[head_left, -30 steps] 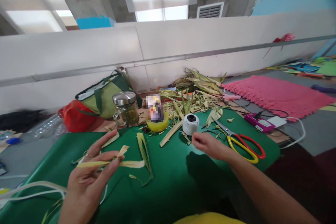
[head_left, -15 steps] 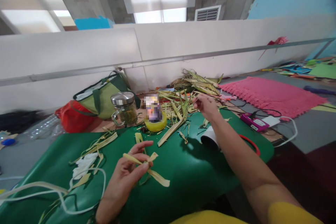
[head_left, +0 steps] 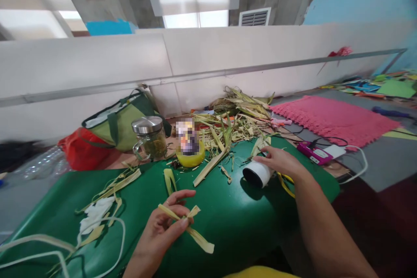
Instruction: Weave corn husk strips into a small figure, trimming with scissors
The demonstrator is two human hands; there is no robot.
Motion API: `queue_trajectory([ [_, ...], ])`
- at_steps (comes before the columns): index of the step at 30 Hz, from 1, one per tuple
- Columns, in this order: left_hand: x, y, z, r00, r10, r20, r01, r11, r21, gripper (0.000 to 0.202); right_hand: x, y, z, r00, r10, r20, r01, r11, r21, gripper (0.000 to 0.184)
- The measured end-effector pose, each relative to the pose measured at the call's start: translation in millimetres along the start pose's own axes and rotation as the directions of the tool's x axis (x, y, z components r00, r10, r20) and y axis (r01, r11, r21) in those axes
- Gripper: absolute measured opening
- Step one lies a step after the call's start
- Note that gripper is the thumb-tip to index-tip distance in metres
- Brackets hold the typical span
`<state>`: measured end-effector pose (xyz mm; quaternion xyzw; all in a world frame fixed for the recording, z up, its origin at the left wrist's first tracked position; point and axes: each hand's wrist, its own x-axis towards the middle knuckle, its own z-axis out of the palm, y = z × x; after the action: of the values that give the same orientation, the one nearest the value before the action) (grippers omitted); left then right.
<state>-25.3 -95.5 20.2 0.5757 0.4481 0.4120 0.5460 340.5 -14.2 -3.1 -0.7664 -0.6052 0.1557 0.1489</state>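
Observation:
My left hand (head_left: 169,226) is closed in a pinch on folded pale corn husk strips (head_left: 200,239), which cross at the fingertips. Above the green table top, my right hand (head_left: 282,161) has its fingers apart at the upper side of a white cylinder (head_left: 266,173) with a dark open end. Whether they touch it is hard to tell. A yellow loop (head_left: 287,186) shows beside the cylinder, partly hidden by the wrist. One folded husk piece (head_left: 169,180) lies just beyond my left hand.
A heap of dry husks (head_left: 244,106) lies by the wall. In front are a yellow round base (head_left: 192,159) with a blurred top and a lidded glass mug (head_left: 153,141). White cable (head_left: 122,239) loops at left; a magenta device (head_left: 314,153) and pink cloth (head_left: 335,117) lie right.
My right hand has come down and toward me from the husk pile to the white cylinder. A red loop beside it is out of sight and a yellow one shows. My left hand keeps its pinch.

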Motion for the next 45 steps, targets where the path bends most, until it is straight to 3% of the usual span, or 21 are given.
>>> queue_trajectory([
  [3,2.4,2.8,5.1,1.0,-0.013,0.011,0.014,1.0,-0.024,0.025,-3.4,-7.2,2.9,0.996,-0.085,0.033,0.077,0.979,0.188,0.047],
  [6,2.0,2.3,7.2,1.0,-0.017,-0.005,0.017,1.0,-0.023,0.025,-10.6,-26.9,-1.3,0.972,-0.235,0.01,0.215,0.904,0.369,0.042],
  [9,0.2,-2.8,4.6,0.999,-0.04,-0.021,0.039,0.998,-0.049,0.024,-12.0,-45.5,-6.7,0.929,-0.366,-0.054,0.359,0.858,0.368,0.031],
  [12,-1.7,-7.8,-0.4,0.998,-0.04,-0.041,0.038,0.998,-0.056,0.024,0.8,-57.5,-7.5,0.888,-0.458,-0.035,0.445,0.841,0.308,0.02],
  [16,-4.5,-7.5,-5.1,0.997,-0.049,-0.051,0.046,0.997,-0.07,0.024,14.9,-66.2,-8.3,0.852,-0.522,0.039,0.499,0.832,0.243,0.019],
  [21,-7.9,-3.7,-4.4,0.993,-0.075,-0.085,0.067,0.993,-0.099,0.022,-8.4,-65.9,-18.6,0.817,-0.542,0.198,0.544,0.838,0.047,0.013],
  [25,-7.4,-0.9,-0.9,0.988,-0.029,-0.152,0.016,0.997,-0.082,0.022,-33.3,-58.3,-26.2,0.844,-0.512,0.16,0.533,0.834,-0.141,0.024],
  [28,-6.1,1.6,-0.4,0.986,-0.018,-0.164,0.006,0.997,-0.074,0.021,-50.8,-62.5,-30.0,0.862,-0.507,-0.015,0.49,0.839,-0.235,0.023],
  [30,-5.8,3.0,-1.0,0.99,-0.024,-0.139,0.014,0.997,-0.074,0.02,-61.1,-73.9,-26.9,0.817,-0.565,-0.115,0.507,0.798,-0.325,0.018],
  [33,-6.1,3.8,-1.4,0.996,-0.032,-0.081,0.027,0.997,-0.068,0.021,-65.3,-95.4,-5.7,0.707,-0.707,-0.021,0.624,0.637,-0.453,0.011],
  [34,-6.3,3.8,-1.2,0.997,-0.032,-0.067,0.028,0.997,-0.068,0.022,-62.2,-101.1,5.1,0.689,-0.725,0.002,0.627,0.595,-0.503,0.013],
  [38,-8.0,3.2,0.5,0.998,-0.036,-0.041,0.032,0.994,-0.102,0.022,-36.4,-107.8,43.2,0.728,-0.67,0.145,0.609,0.536,-0.584,0.013],
  [40,-8.3,3.4,0.9,0.997,-0.06,-0.039,0.054,0.988,-0.142,0.02,-26.4,-105.3,46.8,0.7,-0.681,0.216,0.663,0.507,-0.551,0.014],
  [42,-7.3,4.0,1.0,0.995,-0.093,-0.044,0.082,0.976,-0.202,0.017,-21.9,-102.2,38.2,0.683,-0.709,0.173,0.677,0.527,-0.514,0.014],
  [43,-6.3,4.3,1.2,0.993,-0.113,-0.046,0.099,0.966,-0.239,0.015,-21.0,-100.6,30.6,0.698,-0.708,0.108,0.657,0.572,-0.491,0.014],
  [45,-3.3,5.1,2.3,0.987,-0.153,-0.043,0.132,0.938,-0.322,0.011,-19.2,-96.5,12.1,0.77,-0.636,-0.048,0.569,0.718,-0.401,0.014],
])
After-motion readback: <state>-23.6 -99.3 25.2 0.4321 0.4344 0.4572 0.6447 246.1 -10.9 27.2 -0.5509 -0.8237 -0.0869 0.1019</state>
